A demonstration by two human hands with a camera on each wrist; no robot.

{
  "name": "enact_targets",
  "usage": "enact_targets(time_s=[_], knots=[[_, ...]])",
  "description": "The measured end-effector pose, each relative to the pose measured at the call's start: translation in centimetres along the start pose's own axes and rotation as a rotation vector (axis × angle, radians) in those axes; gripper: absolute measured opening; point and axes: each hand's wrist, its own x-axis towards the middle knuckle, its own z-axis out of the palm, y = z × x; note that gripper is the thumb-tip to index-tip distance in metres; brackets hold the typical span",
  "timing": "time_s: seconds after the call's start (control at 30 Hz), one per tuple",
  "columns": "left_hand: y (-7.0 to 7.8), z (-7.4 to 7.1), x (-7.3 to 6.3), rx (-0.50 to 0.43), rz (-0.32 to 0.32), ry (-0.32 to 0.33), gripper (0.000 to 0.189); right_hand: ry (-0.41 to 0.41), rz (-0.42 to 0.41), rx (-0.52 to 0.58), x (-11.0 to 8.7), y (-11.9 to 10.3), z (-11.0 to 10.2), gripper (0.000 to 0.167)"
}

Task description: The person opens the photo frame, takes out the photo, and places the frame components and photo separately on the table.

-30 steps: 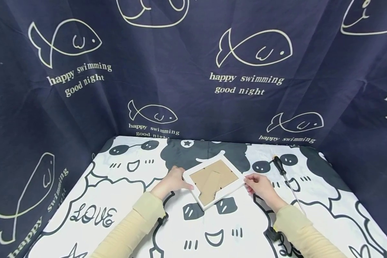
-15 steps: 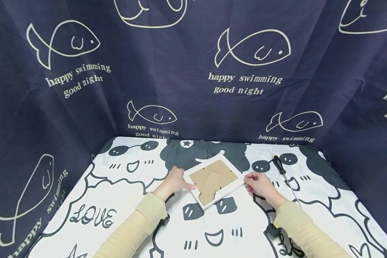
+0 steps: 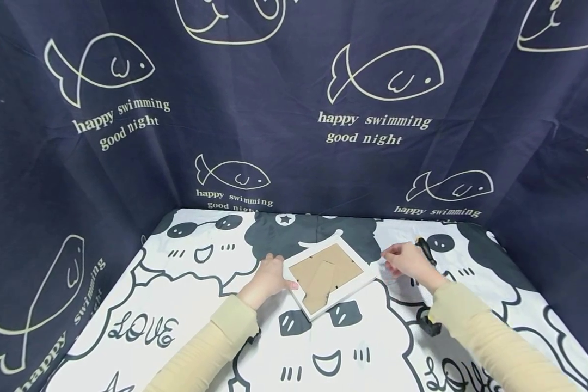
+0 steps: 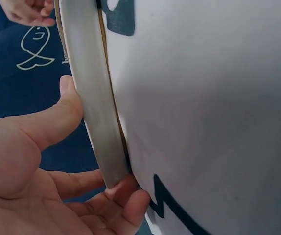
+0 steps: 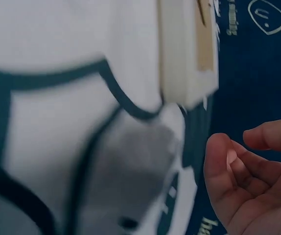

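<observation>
A white picture frame [image 3: 345,267] lies face down on the sheep-print cloth, with its brown backing board and folded stand [image 3: 322,276] facing up. My left hand [image 3: 268,277] grips its left corner; in the left wrist view the thumb lies along the frame's side [image 4: 89,88] and the fingers curl under its lower end. Just off the frame's right corner, my right hand [image 3: 410,264] hovers with loosely curled fingers. Thumb and index finger stand apart with nothing between them in the right wrist view, away from the white frame edge [image 5: 179,58].
A screwdriver with a black handle [image 3: 425,250] lies right of the frame, its shaft mostly hidden behind my right hand and sleeve. The white cloth [image 3: 353,375] covers the table. A dark blue fish-print curtain [image 3: 294,136] encloses the back and sides.
My right hand has let go of the frame's right corner and moved a little to the right and away, now overlapping the screwdriver. My left hand and the frame stay almost where they were.
</observation>
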Motion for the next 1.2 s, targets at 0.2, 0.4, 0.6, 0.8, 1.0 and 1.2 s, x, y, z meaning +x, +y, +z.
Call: enact_targets(time_s=[0.2,0.4,0.6,0.8,1.0,1.2], knots=[[0.1,0.1,-0.1,0.054,-0.008,0.001,0.086,0.077,-0.071,-0.264,1.4,-0.1,-3.2,0.029],[0.4,-0.2,-0.2,0.099,-0.018,0.014,0.082,0.199,-0.134,-0.502,3.3,1.7,-5.3,0.024],[0.6,-0.4,-0.2,0.123,-0.035,0.006,0.081,0.247,-0.083,-0.546,5.0,3.7,-6.5,0.024],[0.9,-0.3,0.1,0.148,-0.038,0.0,0.08,0.248,-0.002,-0.557,5.6,5.3,-6.9,0.021],[1.1,-0.1,0.3,0.145,-0.021,-0.015,0.081,0.19,0.114,-0.619,6.0,7.1,-6.7,0.038],[1.1,-0.1,0.4,0.165,-0.022,-0.007,0.08,0.155,0.207,-0.627,6.6,7.8,-6.0,0.047]])
